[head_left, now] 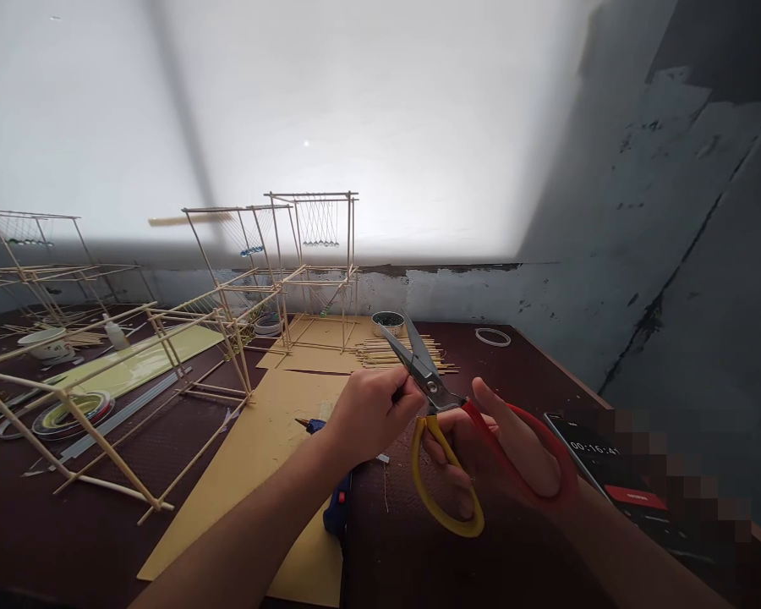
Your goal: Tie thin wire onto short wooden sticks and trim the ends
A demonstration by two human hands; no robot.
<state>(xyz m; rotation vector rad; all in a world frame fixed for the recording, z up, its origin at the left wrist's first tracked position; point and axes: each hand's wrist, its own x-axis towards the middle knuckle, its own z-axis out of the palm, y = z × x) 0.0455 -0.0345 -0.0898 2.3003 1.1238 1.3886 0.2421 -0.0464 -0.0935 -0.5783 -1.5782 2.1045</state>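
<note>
My right hand [482,440] holds scissors [432,387] by their red and yellow handles, the blades slightly apart and pointing up and away. Close against the blades, my left hand [377,410] is closed in a pinch; whatever its fingers hold is too small to make out. Beneath my left forearm lies a blue glue gun [337,507], partly hidden, at the edge of a tan board [254,457]. A thin strand [386,491] rests on the dark table below the hands.
Stick frames [279,279] with hanging beads stand at the left and centre back. Behind the scissors are a pile of sticks [393,353] and a round tin [387,321]. A phone [609,465] lies right; a tape ring [493,337] lies back right.
</note>
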